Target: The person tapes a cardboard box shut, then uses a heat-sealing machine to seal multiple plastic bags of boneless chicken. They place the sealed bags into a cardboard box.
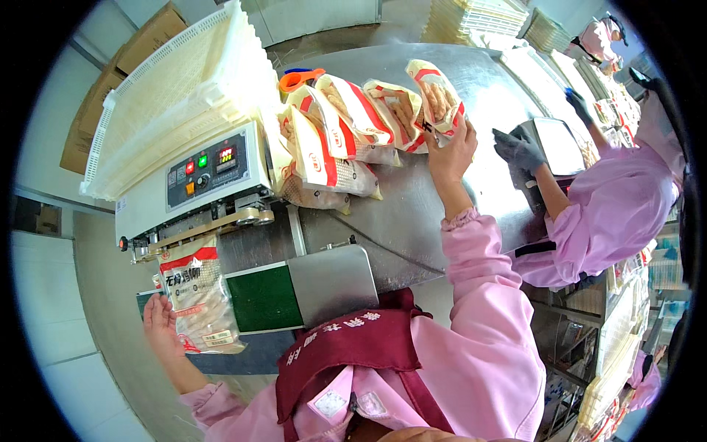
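My right hand [454, 149] grips the lower end of an open plastic food bag [438, 99] with pale pieces inside, at the end of a row of similar bags [353, 116] on the steel table. At the left, my left hand [162, 323] is beside a filled printed bag [201, 298], fingers apart; whether it touches the bag cannot be told. The top edge of that bag is in a band sealing machine [185, 182] with lit buttons and a display. Below the machine runs a green conveyor belt [265, 298].
White plastic crates [165, 94] are stacked on the sealer. Orange-handled scissors [298, 80] lie behind the bags. A gloved co-worker [613, 193] stands at the right by a scale [558, 145]. A steel plate [334, 284] adjoins the belt.
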`<state>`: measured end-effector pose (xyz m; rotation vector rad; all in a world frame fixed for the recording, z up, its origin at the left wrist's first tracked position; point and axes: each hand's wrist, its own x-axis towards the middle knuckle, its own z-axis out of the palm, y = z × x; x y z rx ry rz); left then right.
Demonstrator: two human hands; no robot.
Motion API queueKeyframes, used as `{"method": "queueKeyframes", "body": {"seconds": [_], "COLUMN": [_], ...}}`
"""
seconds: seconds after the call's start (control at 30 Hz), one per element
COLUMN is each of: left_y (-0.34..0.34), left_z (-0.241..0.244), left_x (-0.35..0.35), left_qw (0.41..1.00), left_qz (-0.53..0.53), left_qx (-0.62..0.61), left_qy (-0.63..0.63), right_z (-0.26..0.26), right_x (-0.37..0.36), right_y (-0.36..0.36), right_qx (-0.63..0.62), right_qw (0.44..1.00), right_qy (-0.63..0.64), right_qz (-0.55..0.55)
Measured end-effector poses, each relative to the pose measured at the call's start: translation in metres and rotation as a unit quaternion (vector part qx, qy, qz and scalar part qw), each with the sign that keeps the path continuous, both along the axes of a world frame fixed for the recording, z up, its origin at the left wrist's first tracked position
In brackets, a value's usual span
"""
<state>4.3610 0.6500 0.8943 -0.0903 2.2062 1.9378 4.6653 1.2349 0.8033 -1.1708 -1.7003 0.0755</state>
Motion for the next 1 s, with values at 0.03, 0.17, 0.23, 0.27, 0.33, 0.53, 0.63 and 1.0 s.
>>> {"method": "queueKeyframes", "body": {"seconds": [0.03,0.17,0.23,0.27,0.33,0.53,0.63,1.0], "left_y": [0.007,0.039,0.053,0.063,0.088,0.181,0.216,0.214], "left_z": [0.003,0.014,0.015,0.016,0.015,0.033,0.063,-0.034], "left_x": [0.008,0.026,0.035,0.039,0.046,0.079,0.114,0.092], "left_qw": [1.0,0.998,0.997,0.997,0.993,0.941,0.886,0.926], "left_qz": [-0.007,-0.068,-0.073,-0.079,-0.121,-0.335,-0.445,-0.286], "left_qx": [0.003,0.012,0.009,0.008,0.019,0.052,0.13,0.221], "left_qy": [0.002,0.004,-0.001,-0.004,-0.003,-0.017,0.019,-0.114], "right_z": [-0.006,-0.026,0.009,0.021,0.057,0.168,0.192,0.068], "right_x": [0.0,0.025,0.033,0.039,0.053,0.084,0.093,0.021], "right_y": [0.012,0.062,0.065,0.064,0.047,-0.073,-0.135,-0.206], "right_qx": [-0.003,-0.019,-0.086,-0.031,0.025,-0.091,-0.172,-0.509], "right_qw": [1.0,0.999,0.994,0.991,0.98,0.851,0.801,0.622], "right_qy": [-0.01,-0.03,0.046,0.091,0.11,0.366,0.418,0.463], "right_qz": [-0.005,-0.009,0.051,0.092,0.162,0.365,0.393,0.374]}}
